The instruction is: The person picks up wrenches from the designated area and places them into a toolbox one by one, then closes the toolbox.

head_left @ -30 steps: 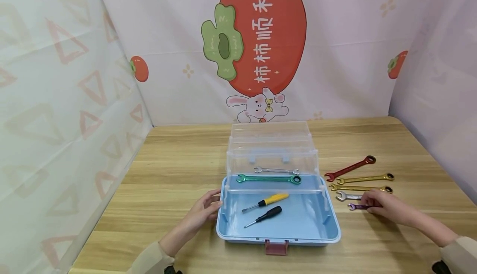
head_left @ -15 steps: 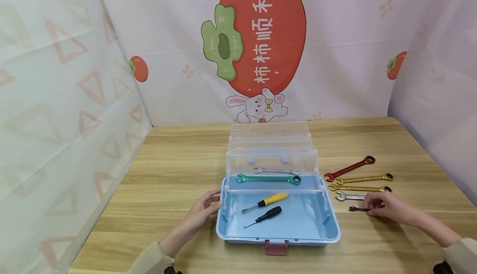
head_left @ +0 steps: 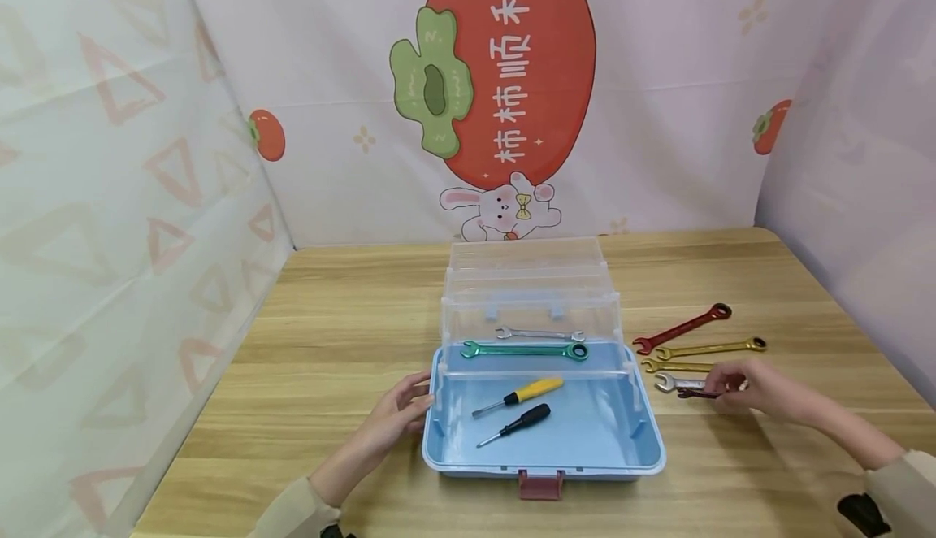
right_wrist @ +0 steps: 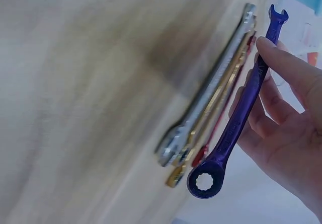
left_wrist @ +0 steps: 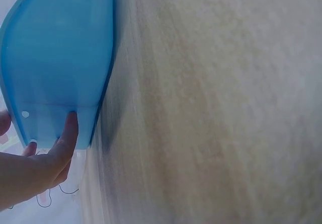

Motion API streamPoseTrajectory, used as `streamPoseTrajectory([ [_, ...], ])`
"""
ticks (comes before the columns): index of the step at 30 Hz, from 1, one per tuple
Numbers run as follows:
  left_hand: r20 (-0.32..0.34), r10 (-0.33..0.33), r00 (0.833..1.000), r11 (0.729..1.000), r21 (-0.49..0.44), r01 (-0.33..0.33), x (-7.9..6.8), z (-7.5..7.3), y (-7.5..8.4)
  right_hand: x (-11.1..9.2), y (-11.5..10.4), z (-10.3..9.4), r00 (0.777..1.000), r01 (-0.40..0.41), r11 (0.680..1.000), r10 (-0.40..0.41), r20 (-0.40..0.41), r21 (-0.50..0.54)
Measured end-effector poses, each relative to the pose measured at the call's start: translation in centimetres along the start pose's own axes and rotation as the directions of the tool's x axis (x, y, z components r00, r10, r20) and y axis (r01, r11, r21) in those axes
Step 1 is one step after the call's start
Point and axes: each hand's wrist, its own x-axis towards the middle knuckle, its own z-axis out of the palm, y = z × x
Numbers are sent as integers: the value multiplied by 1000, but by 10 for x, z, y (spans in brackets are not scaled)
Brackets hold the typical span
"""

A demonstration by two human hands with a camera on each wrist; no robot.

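My left hand (head_left: 402,410) holds the left wall of a light blue toolbox (head_left: 595,432), its thumb at the rim and its fingers against the outside, as the left wrist view shows. To the right of the box, my right hand (head_left: 756,390) pinches a purple combination wrench (right_wrist: 245,97) between thumb and fingers, raised off the table. Its ring end points down and its open end up in the right wrist view. Beside it on the table lie a silver wrench (head_left: 676,383), two gold wrenches (head_left: 712,349) and a red wrench (head_left: 680,329).
Inside the toolbox lie a yellow-handled screwdriver (head_left: 530,392) and a black-handled screwdriver (head_left: 522,422). A green wrench (head_left: 522,351) and a small silver wrench (head_left: 541,334) lie towards its back. Clear folding trays (head_left: 530,278) stand raised behind. A pink latch (head_left: 540,486) hangs in front.
My right hand has lifted the purple wrench off the table and moved slightly back, now covering part of the nearer gold wrench. My left hand stays on the toolbox.
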Motion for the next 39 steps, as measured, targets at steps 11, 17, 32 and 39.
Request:
streamPoseTrajectory([
  [11, -2, -5, 1000, 1000, -1, 5, 1, 0, -2, 23, -23, -15, 996, -83, 985, 77, -44, -152],
  [17, -4, -8, 1000, 1000, -6, 8, 1, -1, -2, 38, -35, -21, 993, -99, 976, 86, -75, -195],
  [32, -8, -8, 1000, 1000, -16, 7, 2, -1, -3, 78, -58, -25, 988, -153, 978, 152, -20, -139],
  [39, -7, -8, 1000, 1000, -25, 8, 2, -1, -5, 96, -65, -20, 983, -179, 976, 183, 18, -120],
])
